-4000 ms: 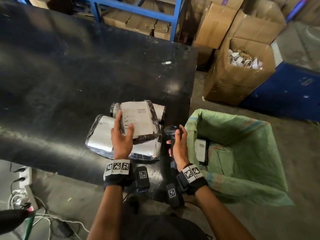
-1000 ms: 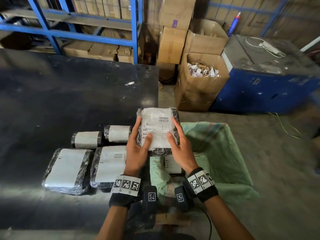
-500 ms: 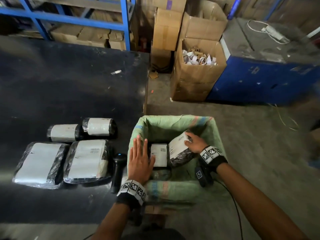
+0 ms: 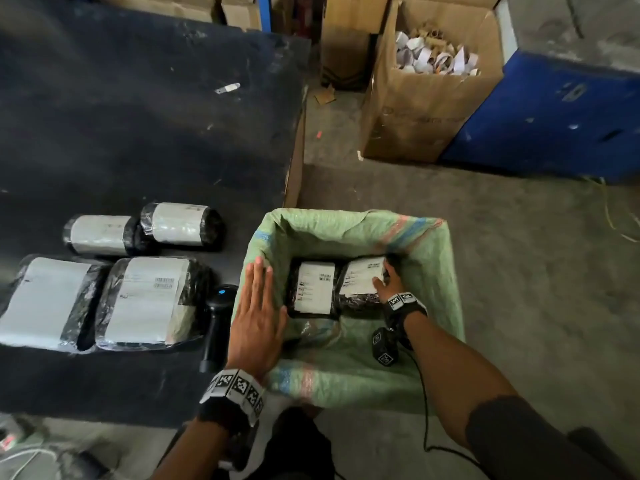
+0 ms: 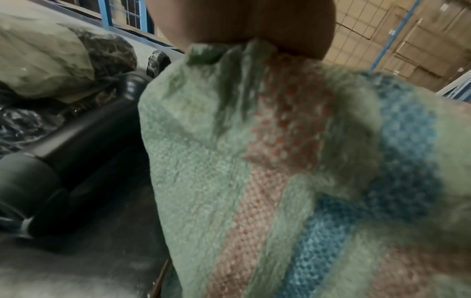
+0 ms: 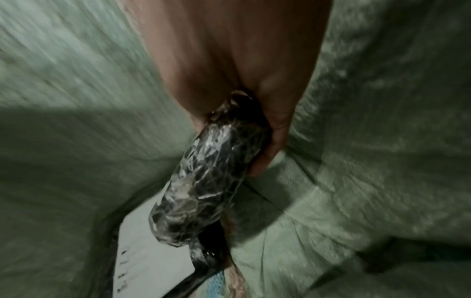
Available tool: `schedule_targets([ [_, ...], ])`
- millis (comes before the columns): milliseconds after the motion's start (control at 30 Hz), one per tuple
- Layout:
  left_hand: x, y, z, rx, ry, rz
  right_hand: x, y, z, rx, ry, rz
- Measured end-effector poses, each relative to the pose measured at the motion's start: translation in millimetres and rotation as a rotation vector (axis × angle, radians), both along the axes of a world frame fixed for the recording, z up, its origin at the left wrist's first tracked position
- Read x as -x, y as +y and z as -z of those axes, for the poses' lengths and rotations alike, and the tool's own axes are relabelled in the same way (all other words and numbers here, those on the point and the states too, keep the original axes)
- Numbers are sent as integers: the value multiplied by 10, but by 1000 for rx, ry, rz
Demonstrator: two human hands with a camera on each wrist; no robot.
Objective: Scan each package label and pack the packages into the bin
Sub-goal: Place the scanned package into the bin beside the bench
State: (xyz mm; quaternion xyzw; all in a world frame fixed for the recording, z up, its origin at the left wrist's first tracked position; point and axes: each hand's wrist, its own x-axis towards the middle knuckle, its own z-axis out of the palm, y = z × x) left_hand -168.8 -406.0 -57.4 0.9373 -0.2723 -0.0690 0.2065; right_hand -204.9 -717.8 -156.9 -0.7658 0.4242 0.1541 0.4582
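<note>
Mostly hidden, the right hand (image 4: 387,283) reaches deep into the bin (image 4: 440,271); the right wrist view shows its fingers (image 6: 270,153) curled around the black-wrapped package (image 4: 360,280), though motion blur smears the sack lining. A second package (image 4: 313,288) lies just beside it at nine o'clock, label up. The left hand (image 4: 254,318) lies flat with fingers straight and together on the bin's near-left rim; the left wrist view shows only its heel above the woven green cloth. The scanner (image 4: 216,325) lies on the black table (image 4: 138,116) between that hand and four wrapped parcels (image 4: 145,299), whose label print is too soft to read. At one o'clock on the concrete floor (image 4: 536,254) stands a cardboard box (image 4: 415,109) of paper scraps beside a blue cabinet (image 4: 554,112), both cut off by the frame. Compared with half a second ago, the held package has sunk from a tilt to nearly level beside its neighbour, and the left hand has stayed on the rim.
</note>
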Motion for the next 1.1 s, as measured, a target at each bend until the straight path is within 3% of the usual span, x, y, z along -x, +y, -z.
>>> schedule_targets([
  [233, -10, -1, 14, 131, 28, -11, 144, -15, 426, -33, -20, 2],
  [400, -24, -4, 15, 137, 46, -14, 263, 1, 642, 108, -16, 28],
  [667, -28, 13, 30, 185, 56, -14, 137, -56, 680, 102, 336, -49],
  [867, -74, 67, -153, 111, 103, 42, -330, 266, -656, 130, 269, -184],
  [967, -229, 239, -348, 164, 211, 57, -365, 699, -1392, 256, 101, -276],
  [1100, -516, 729, -691, 239, 180, 40, -231, 1538, -2093, 289, -220, -297],
])
